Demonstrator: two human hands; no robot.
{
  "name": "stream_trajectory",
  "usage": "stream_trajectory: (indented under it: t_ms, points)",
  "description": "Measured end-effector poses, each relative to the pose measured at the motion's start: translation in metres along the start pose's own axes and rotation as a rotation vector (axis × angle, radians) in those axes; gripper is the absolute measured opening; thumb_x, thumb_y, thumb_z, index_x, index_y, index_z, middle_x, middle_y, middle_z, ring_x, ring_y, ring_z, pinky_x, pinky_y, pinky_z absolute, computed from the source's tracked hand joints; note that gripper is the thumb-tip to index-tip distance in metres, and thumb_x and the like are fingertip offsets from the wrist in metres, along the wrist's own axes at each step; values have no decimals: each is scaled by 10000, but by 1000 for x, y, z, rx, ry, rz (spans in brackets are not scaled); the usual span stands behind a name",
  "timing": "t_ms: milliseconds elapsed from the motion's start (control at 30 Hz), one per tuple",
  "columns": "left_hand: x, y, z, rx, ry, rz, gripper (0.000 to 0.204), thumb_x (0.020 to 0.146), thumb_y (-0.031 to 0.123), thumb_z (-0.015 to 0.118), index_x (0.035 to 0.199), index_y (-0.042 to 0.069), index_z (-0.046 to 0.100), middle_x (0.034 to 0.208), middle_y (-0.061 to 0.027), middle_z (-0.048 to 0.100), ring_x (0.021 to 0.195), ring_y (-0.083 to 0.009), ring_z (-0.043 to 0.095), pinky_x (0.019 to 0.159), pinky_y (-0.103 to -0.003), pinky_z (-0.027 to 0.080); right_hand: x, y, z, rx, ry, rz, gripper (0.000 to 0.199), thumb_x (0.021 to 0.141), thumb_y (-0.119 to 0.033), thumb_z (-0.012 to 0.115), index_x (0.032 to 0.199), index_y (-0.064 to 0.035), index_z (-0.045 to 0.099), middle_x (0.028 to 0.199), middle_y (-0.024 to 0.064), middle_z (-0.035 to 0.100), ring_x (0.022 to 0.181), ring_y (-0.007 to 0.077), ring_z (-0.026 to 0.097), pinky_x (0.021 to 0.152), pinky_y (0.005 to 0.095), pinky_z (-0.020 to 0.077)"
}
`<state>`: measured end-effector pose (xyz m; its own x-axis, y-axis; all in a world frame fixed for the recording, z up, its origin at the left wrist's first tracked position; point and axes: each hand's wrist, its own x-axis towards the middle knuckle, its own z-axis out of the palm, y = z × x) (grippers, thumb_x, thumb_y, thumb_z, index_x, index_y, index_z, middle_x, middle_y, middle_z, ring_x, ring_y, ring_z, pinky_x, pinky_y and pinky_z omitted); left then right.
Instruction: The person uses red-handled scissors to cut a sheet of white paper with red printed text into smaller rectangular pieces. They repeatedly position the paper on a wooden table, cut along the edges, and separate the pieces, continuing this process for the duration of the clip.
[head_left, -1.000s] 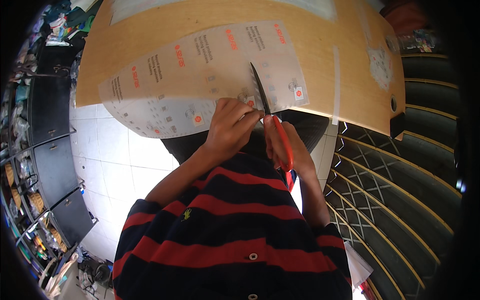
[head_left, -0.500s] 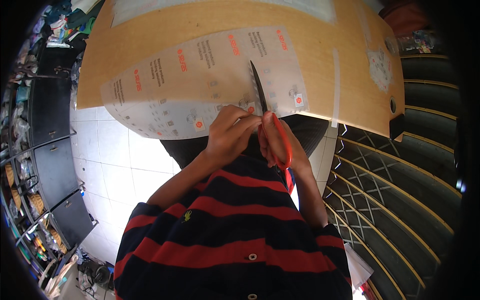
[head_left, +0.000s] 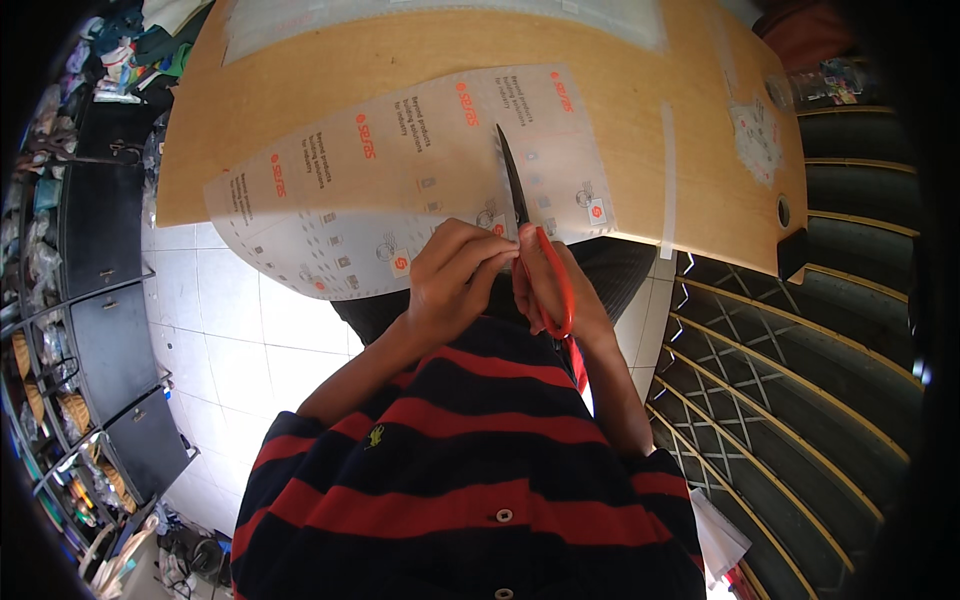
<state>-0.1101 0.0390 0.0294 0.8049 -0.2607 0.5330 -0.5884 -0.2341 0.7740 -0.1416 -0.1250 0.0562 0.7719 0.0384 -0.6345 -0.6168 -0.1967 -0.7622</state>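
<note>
A thin translucent sheet point(head_left: 370, 215) printed with red and grey marks lies across the near part of the table and bends down over its front edge. My right hand point(head_left: 550, 280) is closed round the red handles of a pair of scissors point(head_left: 512, 175), whose dark blade points away from me along the sheet. Only one blade shows plainly; the other is hidden. Just left of the scissors, my left hand point(head_left: 455, 270) pinches the near edge of the sheet, its fingertips close to my right thumb.
The wooden table point(head_left: 690, 190) has a strip of clear tape on its right part and a round hole near its right edge. Another translucent sheet point(head_left: 450, 12) lies at its far side. Dark cabinets point(head_left: 105, 235) stand left; a folding metal gate point(head_left: 770, 370) stands right.
The sheet and the scissors have shifted slightly toward me. Both hands keep their grip, and the left hand has moved a little left and nearer.
</note>
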Motion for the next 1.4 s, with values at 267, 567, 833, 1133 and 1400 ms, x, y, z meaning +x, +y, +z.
stream_trajectory:
  t_ms: [267,567,833,1133,1400]
  points:
    - [0,4,-3,22,-74,24,223,749,-58,774,947,31,721,853,-81,664,802,-253,635,735,-341,488,1,-9,-4,-33,28,-5,822,977,-708,363,713,44,562,498,85,510,361,178,533,349,285,433]
    - [56,-72,-17,690,-5,-32,555,910,372,667,1324,10,583,1394,-248,523,1308,-463,443,1078,-613,298,-1,-24,-7,-179,67,71,806,979,-715,336,668,-2,547,493,56,492,352,151,499,357,270,406]
    - [54,-85,-12,851,-134,-50,703,952,506,574,1463,33,472,1546,-273,361,1426,-521,298,1133,-671,205,-4,-29,-15,-243,39,35,832,983,-716,313,616,0,526,447,66,477,336,146,497,363,269,411]
    - [52,-86,-11,833,-108,-56,696,949,504,577,1449,29,484,1540,-268,369,1424,-517,299,1134,-671,204,6,-32,-27,-367,0,65,800,977,-737,277,694,-26,507,501,43,481,339,120,482,344,250,393]
    - [52,-86,-10,810,-98,-76,714,942,517,575,1448,23,482,1537,-266,372,1426,-512,296,1140,-669,193,2,-41,-24,-377,4,84,790,986,-724,272,664,-37,495,490,44,480,345,124,487,353,261,410]
